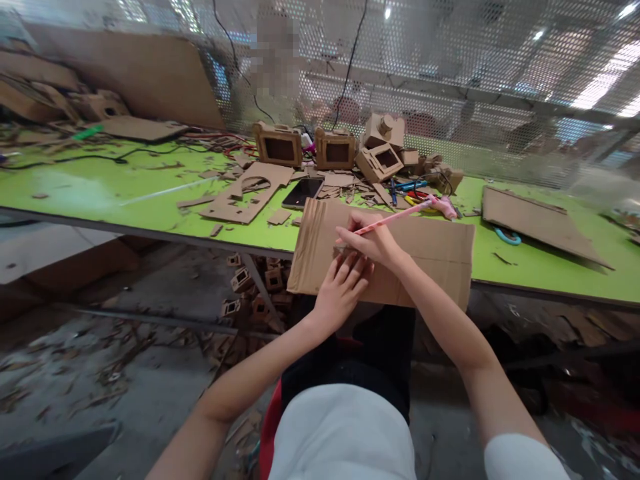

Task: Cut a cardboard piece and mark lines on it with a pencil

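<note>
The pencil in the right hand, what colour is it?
Pink pencil, seen in the head view.

The right hand (375, 243) holds a pink pencil (395, 218) on a cardboard sheet (430, 257); the left hand (343, 290) presses it flat.

A craft workshop: beyond the hands, a long green table (125, 193) carries cardboard boxes (280, 143), offcuts (245, 193) and cables (100, 159). Scraps (110, 373) litter the floor to their left; perforated mesh (450, 60) backs the table.

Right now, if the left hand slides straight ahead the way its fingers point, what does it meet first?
Probably the right hand holding the pink pencil; the left hand lies flat on the cardboard sheet just below it.
</note>
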A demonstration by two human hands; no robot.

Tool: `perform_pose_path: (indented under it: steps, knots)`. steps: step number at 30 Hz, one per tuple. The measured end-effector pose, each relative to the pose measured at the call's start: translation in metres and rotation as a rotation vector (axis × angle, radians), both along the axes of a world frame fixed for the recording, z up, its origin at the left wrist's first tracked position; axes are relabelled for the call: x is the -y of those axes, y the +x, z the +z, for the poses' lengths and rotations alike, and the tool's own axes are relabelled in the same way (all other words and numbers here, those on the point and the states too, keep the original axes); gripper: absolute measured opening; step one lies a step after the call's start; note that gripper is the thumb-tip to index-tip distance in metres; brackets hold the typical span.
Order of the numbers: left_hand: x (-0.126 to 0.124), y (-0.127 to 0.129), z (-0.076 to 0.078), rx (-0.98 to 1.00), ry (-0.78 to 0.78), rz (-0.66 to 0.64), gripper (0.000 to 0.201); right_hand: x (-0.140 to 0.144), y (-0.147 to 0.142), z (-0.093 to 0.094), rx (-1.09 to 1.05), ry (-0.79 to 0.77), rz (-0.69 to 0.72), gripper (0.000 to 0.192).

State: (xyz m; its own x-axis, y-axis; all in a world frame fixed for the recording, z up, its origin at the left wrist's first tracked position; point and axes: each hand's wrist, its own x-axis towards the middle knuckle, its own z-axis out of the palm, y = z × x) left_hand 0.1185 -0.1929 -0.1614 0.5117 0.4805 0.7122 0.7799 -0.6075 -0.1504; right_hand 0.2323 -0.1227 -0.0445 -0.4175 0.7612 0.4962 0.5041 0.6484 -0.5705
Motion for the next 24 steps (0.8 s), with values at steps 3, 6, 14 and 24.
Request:
perform_pose_path:
  steps: [3, 6, 14, 24]
  knots:
    - [0.001, 0.000, 0.003, -0.010, 0.003, 0.005, 0.047, 0.000, 0.001, 0.001, 0.035, 0.039, 0.002, 0.027]
    - [0.001, 0.001, 0.005, -0.025, -0.020, 0.012, 0.046, 0.003, 0.004, 0.002, 0.073, 0.062, 0.020, 0.026]
    - [-0.001, 0.000, 0.003, -0.016, 0.039, 0.010, 0.046, 0.001, 0.002, 0.005, 0.191, 0.021, 0.044, 0.023]
    - [0.000, 0.000, 0.003, 0.024, 0.002, -0.012, 0.049, 0.011, 0.039, 0.005, 0.143, 0.032, 0.020, 0.024]
